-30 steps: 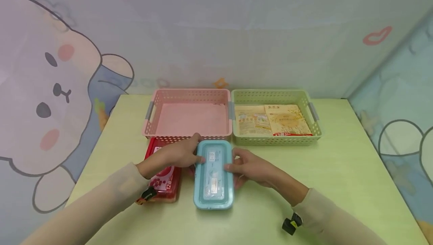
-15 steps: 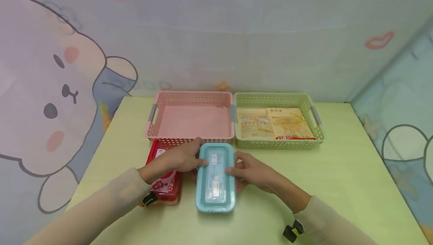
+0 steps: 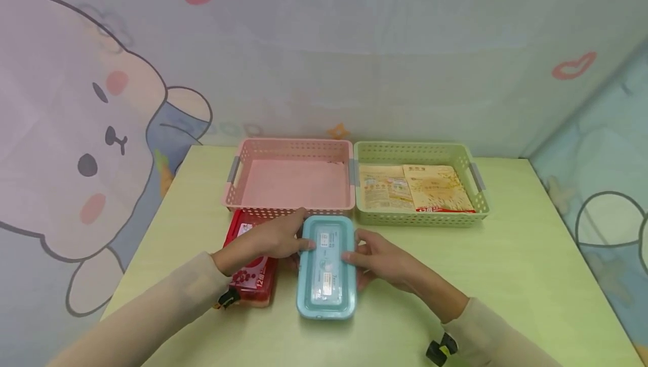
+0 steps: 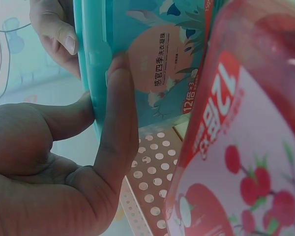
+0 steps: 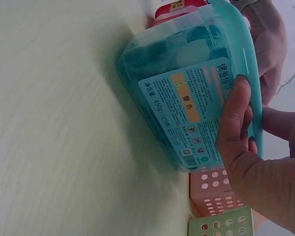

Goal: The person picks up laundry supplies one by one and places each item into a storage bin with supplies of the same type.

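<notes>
A laundry pod box [image 3: 327,268] with a turquoise lid stands before the baskets at the middle of the table. My left hand [image 3: 278,236] pinches its left rim, thumb on the lid and a finger against the side wall [image 4: 162,54]. Opposite, my right hand [image 3: 383,257] pinches the right rim, thumb on top and fingers below it against the labelled side [image 5: 187,113]. Whether its base touches the table cannot be told. Close by on the left is a red-lidded laundry pod box [image 3: 255,277], partly hidden under my left hand and wrist.
Behind the boxes, a pink basket [image 3: 296,184] stands beside a green basket [image 3: 422,218] holding two yellowish flat packets [image 3: 435,187]. The pale green table [image 3: 511,277] stretches to the right. A printed cloth [image 3: 405,74] hangs behind it.
The head view has shifted, so the whole scene sits slightly farther right and lower. Both hands keep their hold on the turquoise-lidded box, which stays in place relative to the baskets.
</notes>
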`<state>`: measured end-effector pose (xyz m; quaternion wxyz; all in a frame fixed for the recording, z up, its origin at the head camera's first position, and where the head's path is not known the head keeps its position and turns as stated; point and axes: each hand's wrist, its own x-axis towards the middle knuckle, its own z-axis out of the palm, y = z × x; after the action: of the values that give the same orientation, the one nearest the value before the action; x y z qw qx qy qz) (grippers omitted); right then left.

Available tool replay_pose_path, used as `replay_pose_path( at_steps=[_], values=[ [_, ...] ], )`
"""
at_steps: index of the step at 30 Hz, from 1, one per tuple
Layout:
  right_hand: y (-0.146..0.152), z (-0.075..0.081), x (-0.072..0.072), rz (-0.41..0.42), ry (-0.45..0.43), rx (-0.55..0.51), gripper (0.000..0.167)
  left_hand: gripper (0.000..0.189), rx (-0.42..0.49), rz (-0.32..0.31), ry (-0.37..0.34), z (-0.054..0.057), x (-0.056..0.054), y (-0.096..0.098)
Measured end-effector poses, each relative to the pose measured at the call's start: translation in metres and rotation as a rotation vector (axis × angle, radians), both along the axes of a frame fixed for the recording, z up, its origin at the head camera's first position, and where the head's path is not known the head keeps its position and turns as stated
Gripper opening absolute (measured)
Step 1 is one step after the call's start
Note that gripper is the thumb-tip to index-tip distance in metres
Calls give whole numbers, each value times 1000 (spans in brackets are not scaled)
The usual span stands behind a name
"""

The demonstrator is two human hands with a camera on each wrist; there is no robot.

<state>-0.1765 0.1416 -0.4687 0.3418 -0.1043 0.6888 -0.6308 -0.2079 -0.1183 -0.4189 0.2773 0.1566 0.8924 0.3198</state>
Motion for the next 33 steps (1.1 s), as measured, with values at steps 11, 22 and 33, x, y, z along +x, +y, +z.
replay_pose_path(
  at_steps=[11,22,33],
  values=[
    [-1,-6,6,-12,-25,-46,22,57,22,13,-38,-4,5,-2],
    [1,-6,6,-10,-18,-81,22,70,-67,-19,102,-6,6,0],
    [0,-6,6,-41,-14,-79,22,72,-20,-17,141,-8,6,-1]
  ],
)
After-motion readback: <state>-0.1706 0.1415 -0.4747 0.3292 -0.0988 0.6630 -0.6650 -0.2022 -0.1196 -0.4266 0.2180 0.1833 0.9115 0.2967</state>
